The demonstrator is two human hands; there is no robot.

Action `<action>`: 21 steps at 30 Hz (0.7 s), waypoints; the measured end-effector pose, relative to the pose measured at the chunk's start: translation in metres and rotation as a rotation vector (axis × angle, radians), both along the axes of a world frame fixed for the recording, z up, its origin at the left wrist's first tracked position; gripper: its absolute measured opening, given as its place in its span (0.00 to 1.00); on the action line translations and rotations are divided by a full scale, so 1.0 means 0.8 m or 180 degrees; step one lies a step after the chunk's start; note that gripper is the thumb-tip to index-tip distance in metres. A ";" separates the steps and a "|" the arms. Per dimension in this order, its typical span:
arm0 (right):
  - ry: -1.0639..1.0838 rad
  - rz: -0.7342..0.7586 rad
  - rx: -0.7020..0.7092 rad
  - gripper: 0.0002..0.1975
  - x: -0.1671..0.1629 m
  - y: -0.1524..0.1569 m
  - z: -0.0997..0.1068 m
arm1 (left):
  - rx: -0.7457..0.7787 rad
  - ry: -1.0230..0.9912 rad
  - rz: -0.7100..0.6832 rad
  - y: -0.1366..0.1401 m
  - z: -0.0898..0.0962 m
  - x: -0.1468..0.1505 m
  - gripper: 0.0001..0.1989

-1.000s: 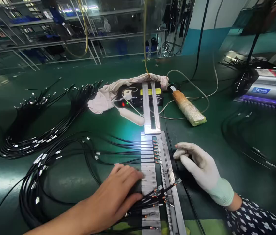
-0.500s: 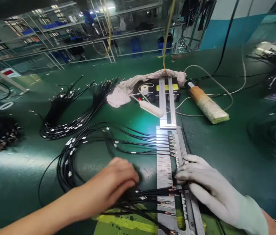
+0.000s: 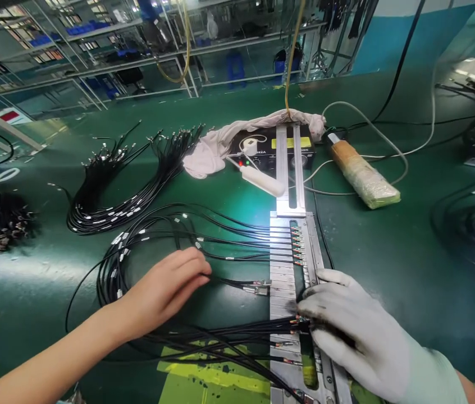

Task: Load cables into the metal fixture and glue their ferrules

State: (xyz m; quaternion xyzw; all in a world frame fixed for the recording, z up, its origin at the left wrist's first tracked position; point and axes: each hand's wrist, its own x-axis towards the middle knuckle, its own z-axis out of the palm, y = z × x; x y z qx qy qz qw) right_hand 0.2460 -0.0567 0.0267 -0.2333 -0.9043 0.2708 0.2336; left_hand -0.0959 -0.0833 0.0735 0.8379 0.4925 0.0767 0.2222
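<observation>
My left hand (image 3: 178,283), bare, is closed on black cables (image 3: 227,281) left of a slotted metal fixture (image 3: 283,280). Metal connectors (image 3: 256,287) at the cables' ends reach the fixture's left edge. My right hand (image 3: 351,325), in a white glove with dark-stained fingertips, curls over the fixture's right rail. Its fingertips are beside the wire ends of a lower cable bunch (image 3: 258,325); what they pinch is hidden. Further up, several cables (image 3: 246,243) lie across the fixture with coppery, stripped-looking ends (image 3: 297,247) in a row.
A white lamp-like wand (image 3: 263,180) glows above the fixture. Behind it stands a black control box (image 3: 263,163) partly under a pinkish cloth (image 3: 208,157). Looped cable bundles (image 3: 106,210) lie left. A plastic-wrapped tool (image 3: 361,174) rests right, and a yellow hose (image 3: 292,62) hangs behind.
My left hand has moved left and a little upward, and the connector-ended cables now show between it and the fixture. My right hand stays on the rail, its fingers slightly shifted.
</observation>
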 end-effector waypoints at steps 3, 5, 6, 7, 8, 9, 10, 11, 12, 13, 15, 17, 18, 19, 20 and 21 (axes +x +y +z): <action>-0.0003 0.0059 -0.0056 0.13 -0.006 -0.013 0.010 | -0.0117 -0.0378 0.0001 -0.005 -0.012 0.028 0.07; -0.0126 0.0230 -0.0154 0.11 -0.007 -0.023 0.020 | -0.0191 -0.0434 -0.0093 -0.008 -0.026 0.045 0.07; -0.0208 0.0334 -0.0178 0.10 -0.006 -0.027 0.025 | -0.0184 -0.0431 -0.0134 -0.009 -0.033 0.052 0.07; -0.0275 0.0440 -0.0159 0.10 -0.004 -0.030 0.029 | -0.0153 -0.0439 -0.0150 -0.008 -0.039 0.056 0.07; -0.0315 0.0490 -0.0114 0.10 0.000 -0.030 0.032 | -0.0126 -0.0456 -0.0146 -0.007 -0.044 0.058 0.07; -0.0311 0.0470 -0.0067 0.10 0.005 -0.028 0.032 | -0.0115 -0.0488 -0.0138 -0.005 -0.048 0.059 0.06; -0.0253 0.0365 -0.0026 0.10 0.010 -0.023 0.031 | -0.0115 -0.0528 -0.0123 -0.003 -0.050 0.058 0.06; -0.0161 0.0181 -0.0010 0.10 0.015 -0.015 0.029 | -0.0106 -0.0559 -0.0102 0.000 -0.051 0.057 0.06; -0.0060 -0.0068 -0.0025 0.09 0.020 -0.006 0.025 | -0.0088 -0.0582 -0.0086 0.002 -0.051 0.055 0.06; 0.0052 -0.0353 -0.0054 0.08 0.023 0.004 0.020 | -0.0054 -0.0595 -0.0065 0.004 -0.051 0.054 0.06; 0.0223 -0.0896 -0.0137 0.06 0.023 0.024 0.012 | 0.0036 -0.0598 -0.0037 0.005 -0.049 0.052 0.07; 0.0341 -0.0977 -0.0205 0.05 0.015 0.038 0.007 | 0.0117 -0.0582 -0.0020 0.005 -0.046 0.051 0.07; 0.0364 -0.0854 -0.0209 0.07 0.010 0.041 0.005 | 0.0153 -0.0572 -0.0014 0.005 -0.046 0.052 0.07; 0.0354 -0.0698 -0.0184 0.10 0.003 0.042 0.004 | 0.0190 -0.0565 -0.0013 0.005 -0.045 0.054 0.07; 0.0310 -0.0539 -0.0136 0.12 -0.002 0.041 0.003 | 0.0229 -0.0559 -0.0021 0.006 -0.045 0.056 0.06; 0.0250 -0.0417 -0.0077 0.13 -0.007 0.039 0.002 | 0.0277 -0.0554 -0.0028 0.007 -0.046 0.060 0.07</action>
